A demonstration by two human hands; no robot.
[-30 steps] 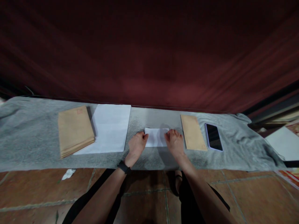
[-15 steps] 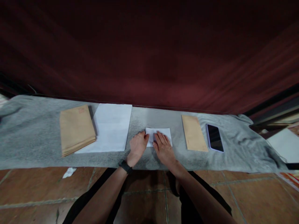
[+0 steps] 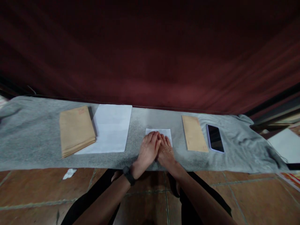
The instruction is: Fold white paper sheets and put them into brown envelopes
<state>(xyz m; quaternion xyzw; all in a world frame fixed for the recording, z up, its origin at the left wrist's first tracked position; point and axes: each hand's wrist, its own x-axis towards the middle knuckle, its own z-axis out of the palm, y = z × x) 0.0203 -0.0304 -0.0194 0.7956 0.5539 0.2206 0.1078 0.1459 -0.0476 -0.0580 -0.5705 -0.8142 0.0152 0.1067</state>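
Observation:
A small folded white sheet of paper lies on the grey cloth in front of me, its lower part covered by my hands. My left hand rests flat on it with fingers stretched out, its fingertips meeting those of my right hand. Pressed flat beside it, my right hand has its fingers extended over the right half of the paper. To the right lies a single brown envelope. Left of my hands is a larger white sheet stack, partly under a pile of brown envelopes.
The grey cloth covers a long narrow surface. A phone with a pale purple case lies right of the single envelope. A dark red curtain hangs behind. Below is a tiled floor with a white scrap.
My left hand has moved right from the paper's left edge onto its middle, opening flat against my right hand. The right hand stays about where it was.

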